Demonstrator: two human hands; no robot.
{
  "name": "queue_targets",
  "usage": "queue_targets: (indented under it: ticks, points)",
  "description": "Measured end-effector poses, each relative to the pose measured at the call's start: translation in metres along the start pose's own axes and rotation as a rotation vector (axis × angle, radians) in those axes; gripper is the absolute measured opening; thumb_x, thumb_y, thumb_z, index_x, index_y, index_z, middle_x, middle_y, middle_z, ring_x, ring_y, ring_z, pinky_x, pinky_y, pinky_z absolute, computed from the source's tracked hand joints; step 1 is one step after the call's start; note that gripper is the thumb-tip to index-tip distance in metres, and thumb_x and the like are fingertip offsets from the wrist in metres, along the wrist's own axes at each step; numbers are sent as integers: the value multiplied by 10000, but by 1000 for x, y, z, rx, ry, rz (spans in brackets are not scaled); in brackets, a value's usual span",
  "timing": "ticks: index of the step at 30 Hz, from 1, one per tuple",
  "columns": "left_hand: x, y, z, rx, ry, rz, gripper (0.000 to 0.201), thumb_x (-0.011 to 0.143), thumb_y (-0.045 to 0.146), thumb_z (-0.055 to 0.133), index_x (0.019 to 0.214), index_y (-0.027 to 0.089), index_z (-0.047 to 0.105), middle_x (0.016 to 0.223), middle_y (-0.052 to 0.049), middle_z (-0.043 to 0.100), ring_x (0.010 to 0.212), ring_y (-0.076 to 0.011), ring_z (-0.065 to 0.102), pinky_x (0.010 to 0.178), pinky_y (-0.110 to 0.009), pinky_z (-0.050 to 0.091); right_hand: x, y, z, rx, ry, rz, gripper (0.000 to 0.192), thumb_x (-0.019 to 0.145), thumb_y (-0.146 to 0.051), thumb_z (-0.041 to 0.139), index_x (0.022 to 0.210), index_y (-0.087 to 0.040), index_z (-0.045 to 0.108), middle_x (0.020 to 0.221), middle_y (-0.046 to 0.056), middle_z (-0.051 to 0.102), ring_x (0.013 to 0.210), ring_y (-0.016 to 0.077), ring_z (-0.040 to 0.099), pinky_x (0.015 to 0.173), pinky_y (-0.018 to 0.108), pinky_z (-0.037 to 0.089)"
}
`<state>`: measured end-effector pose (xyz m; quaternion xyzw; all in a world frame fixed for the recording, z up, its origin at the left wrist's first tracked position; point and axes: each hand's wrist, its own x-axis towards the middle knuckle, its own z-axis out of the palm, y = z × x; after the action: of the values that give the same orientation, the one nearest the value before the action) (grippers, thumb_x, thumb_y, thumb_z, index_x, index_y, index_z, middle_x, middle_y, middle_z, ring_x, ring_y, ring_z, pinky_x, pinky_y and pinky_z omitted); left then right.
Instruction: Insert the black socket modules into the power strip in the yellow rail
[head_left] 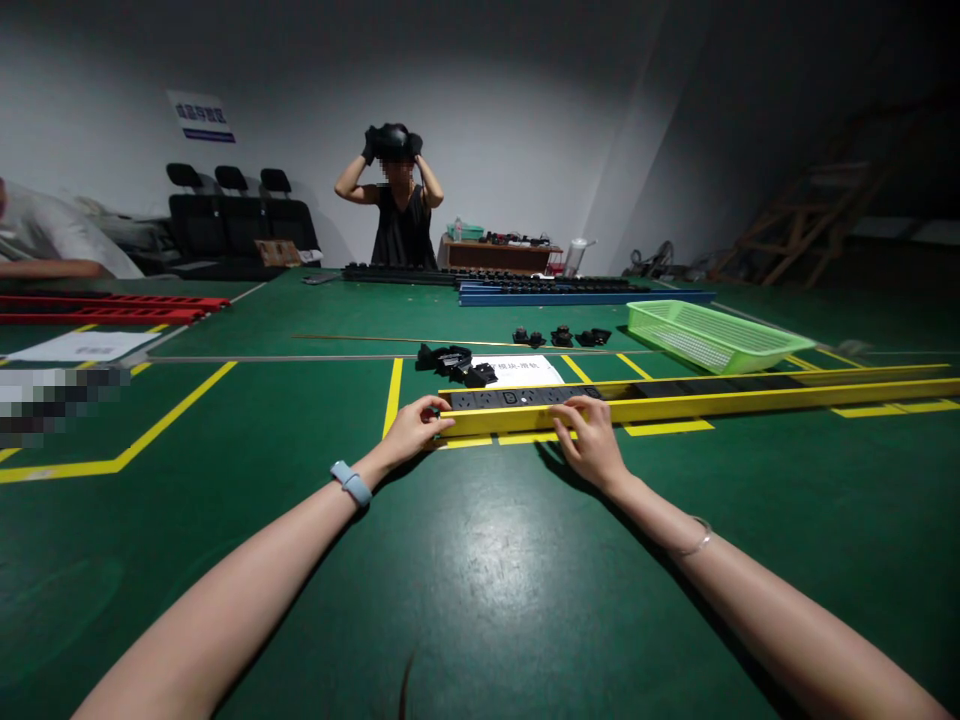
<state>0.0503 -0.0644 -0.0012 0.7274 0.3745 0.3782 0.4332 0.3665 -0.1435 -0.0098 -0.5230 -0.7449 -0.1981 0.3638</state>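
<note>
- Left hand [415, 428] is pinching the yellow rail [675, 400] end, steadying it on the worktop [480, 560].
- Right hand [592, 440], at three o'clock of it, is pressing open fingers along the rail's edge.

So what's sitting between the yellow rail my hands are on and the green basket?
In the head view, bare green table with yellow tape lines lies between the yellow rail and the green basket; small black parts sit left of the basket.

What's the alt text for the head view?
Two bare hands rest on the near end of a long yellow rail on a green table: left hand at its tip, right hand on its front edge. Behind are black parts and a green basket.
</note>
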Motion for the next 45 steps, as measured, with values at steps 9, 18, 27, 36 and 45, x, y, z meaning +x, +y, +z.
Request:
queue_targets:
  ticks: [9,18,27,36,45]
  points:
    - [2,-7,2,-115,0,-18,347,729,400,675,929,119,640,829,-51,652,722,-140,584,644,-253,478,51,-97,58,90,-60,-94,280,929,-303,452,1177,-310,583,1087,75,558,1065,276,456,965,486,375]
    - [4,-9,1,-171,-26,-1,355,742,383,662,978,118,670,883,-71,683,733,-154,601,632,-247,458,61,-114,73,55,-63,-144,257,936,-330,470,1102,-250,649,1078,87,542,1038,240,434,1040,458,299]
    - [4,-12,3,-56,25,31,322,786,419,622,951,143,632,755,-20,646,598,-105,539,542,-209,397,60,-113,73,-15,-83,-113,301,945,-378,451,1175,-298,626,1130,99,495,1087,257,406,1058,483,265]
    - [8,-16,1,19,37,27,320,779,449,613,826,134,641,649,5,579,537,-88,469,495,-200,338,62,-112,75,-30,-57,-78,285,946,-385,447,1142,-313,640,1058,91,482,1060,246,409,1060,477,257]
    - [8,-13,2,-21,6,-18,281,771,417,613,803,138,616,595,25,541,488,-79,445,464,-200,310,65,-114,74,-37,-63,-88,274,946,-394,445,1095,-296,652,1074,88,483,1068,241,398,1070,468,233]
